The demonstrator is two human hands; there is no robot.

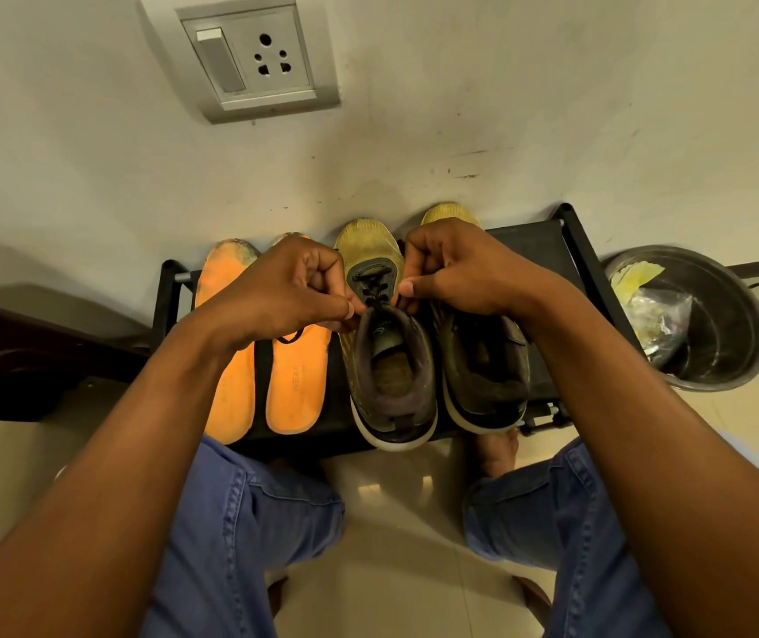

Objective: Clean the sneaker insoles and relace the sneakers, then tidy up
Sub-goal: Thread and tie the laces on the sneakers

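Wall (506, 85) fills 12 o'clock, w/ a grey switch-and-socket plate (249, 57) at 11. Below it a low black rack (534, 250) sits against the wall, centre frame. Your knees in blue jeans (249, 536) at 6, tiled floor (396, 536) between them. Round metal basin (709, 324) on the floor at 3, just beside the rack's right end, crumpled wrappers inside.

On the rack, L to R: two orange insoles (295, 384) lying flat side by side at 9 of centre, toes to the wall, grime on the toe ends. Then the pair of yellow sneakers, touching each other, toes to the wall, heels toward you. Left sneaker (391, 361) is dead centre, no insole visible inside. Right sneaker (483, 361) just at its 3, toe partly hidden by your hand.

Black lace (370, 287) is threaded thru the left sneaker's lower eyelets.

Your left hand (290, 287): fingers curled, thumb + forefinger pinching a lace end at the shoe's 9 side; a loose bit of lace trails over the insoles. Your right hand (451, 274): curled too, pinching the other lace end at the 3 side.
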